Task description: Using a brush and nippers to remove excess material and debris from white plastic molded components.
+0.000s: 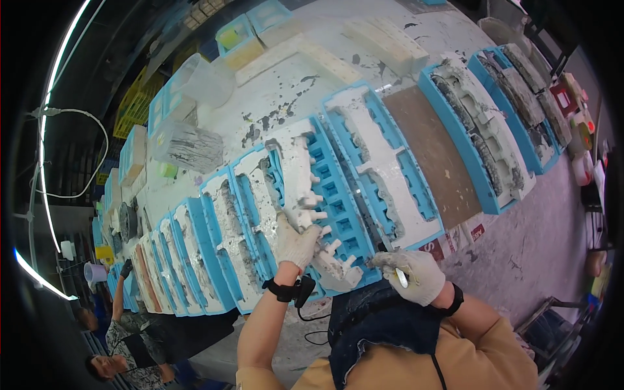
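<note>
My left hand [296, 242], in a pale work glove, is closed around the side of a long white plaster casting [296, 175]. The casting has stubby pegs along its right edge and lies tilted along a blue mould [335, 195] with a row of square pockets. My right hand [415, 276], gloved too, is closed on a small tool [402, 278]. A shiny metal piece of it shows at the palm; its exact kind is unclear. That hand sits just off the near end of a blue mould filled with white plaster [383, 172].
Several more filled blue moulds [224, 227] line the table to the left. On the right stand a brown board [432, 153] and blue moulds with grey, rough castings [478, 130]. Clear plastic buckets [208, 81] are at the far side. Another person [133, 338] works at the far left.
</note>
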A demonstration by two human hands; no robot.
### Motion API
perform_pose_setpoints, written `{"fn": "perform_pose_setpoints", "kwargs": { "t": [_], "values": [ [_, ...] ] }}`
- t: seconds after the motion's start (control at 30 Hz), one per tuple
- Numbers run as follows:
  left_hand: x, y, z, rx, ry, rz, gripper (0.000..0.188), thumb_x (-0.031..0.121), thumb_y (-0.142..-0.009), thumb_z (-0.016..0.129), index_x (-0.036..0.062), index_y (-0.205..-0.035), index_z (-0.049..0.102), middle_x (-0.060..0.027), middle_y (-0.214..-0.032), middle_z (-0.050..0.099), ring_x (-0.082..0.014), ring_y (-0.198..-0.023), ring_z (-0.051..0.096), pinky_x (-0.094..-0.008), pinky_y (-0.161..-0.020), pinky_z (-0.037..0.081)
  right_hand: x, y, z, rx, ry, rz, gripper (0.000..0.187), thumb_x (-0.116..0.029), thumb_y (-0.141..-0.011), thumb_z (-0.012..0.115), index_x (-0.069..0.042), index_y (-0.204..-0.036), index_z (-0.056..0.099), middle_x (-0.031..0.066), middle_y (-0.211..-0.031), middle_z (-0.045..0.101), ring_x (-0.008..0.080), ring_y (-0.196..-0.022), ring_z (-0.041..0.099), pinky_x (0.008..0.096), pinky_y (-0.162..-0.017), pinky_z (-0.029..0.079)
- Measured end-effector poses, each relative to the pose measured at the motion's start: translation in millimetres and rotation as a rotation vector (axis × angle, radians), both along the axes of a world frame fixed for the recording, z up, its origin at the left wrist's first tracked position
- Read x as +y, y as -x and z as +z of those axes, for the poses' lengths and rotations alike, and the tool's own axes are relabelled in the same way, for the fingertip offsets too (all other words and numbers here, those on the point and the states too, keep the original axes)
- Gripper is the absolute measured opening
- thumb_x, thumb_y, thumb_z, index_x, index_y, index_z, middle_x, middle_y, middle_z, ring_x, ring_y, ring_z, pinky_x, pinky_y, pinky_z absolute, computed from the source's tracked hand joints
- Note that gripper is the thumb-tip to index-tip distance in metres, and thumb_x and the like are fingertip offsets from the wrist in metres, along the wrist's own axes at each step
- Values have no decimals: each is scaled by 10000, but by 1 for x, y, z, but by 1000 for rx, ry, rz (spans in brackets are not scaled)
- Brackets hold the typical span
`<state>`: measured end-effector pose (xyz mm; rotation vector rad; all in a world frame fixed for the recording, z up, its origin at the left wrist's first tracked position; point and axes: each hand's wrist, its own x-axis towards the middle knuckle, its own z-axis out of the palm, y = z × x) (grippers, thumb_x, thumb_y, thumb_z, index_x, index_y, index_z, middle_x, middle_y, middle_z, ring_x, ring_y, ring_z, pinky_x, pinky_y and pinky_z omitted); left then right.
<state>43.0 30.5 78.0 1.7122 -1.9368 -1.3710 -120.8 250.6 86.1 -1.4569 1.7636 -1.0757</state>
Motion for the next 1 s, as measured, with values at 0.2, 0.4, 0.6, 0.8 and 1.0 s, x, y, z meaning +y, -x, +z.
{"fn": "perform_pose_setpoints", "kwargs": {
  "t": [0.2, 0.4, 0.6, 0.8, 1.0],
  "values": [
    [20, 34, -37, -582, 301, -188, 1039, 394, -728, 824, -134, -1439, 280, -321, -1278, 541, -453, -1122, 581, -496, -1002, 468, 12, -1, -9, -36, 47, -74, 259, -58, -849, 688, -83, -1106, 707, 101, -1005, 743, 288, -829, 713, 354, -729, 571],
    [29, 3, -35, -326, 192, -239, 1118, 429, -775, 821, -121, -1515, 187, -311, -1311, 495, -410, -1127, 592, -441, -958, 495, 13, 3, -14, -53, 51, -111, 256, -38, -854, 675, -73, -1107, 694, 108, -1015, 743, 288, -850, 719, 350, -747, 575],
    [40, -33, 6, -412, 38, -250, 677, 424, -869, 725, -68, -1307, 565, -231, -1019, 694, -367, -946, 687, -429, -807, 526, -7, -10, -18, -131, -31, -123, 250, -25, -874, 656, -62, -1119, 685, 113, -1039, 745, 294, -889, 725, 352, -785, 579],
    [62, -61, -21, -443, -93, -518, 489, 425, -905, 665, 15, -1169, 625, -220, -1066, 695, -394, -970, 680, -466, -826, 536, -49, -31, -15, 54, -198, -67, 309, -45, -884, 658, -66, -1192, 676, 115, -1065, 741, 295, -918, 726, 346, -806, 575],
    [67, -67, -41, -313, -159, -548, 516, 403, -863, 733, 7, -1114, 517, -205, -1007, 675, -404, -922, 688, -487, -794, 549, -92, -50, -19, 65, -318, -165, 388, -32, -871, 659, -68, -1257, 647, 119, -1112, 722, 261, -977, 716, 331, -843, 560]
  ]
}}
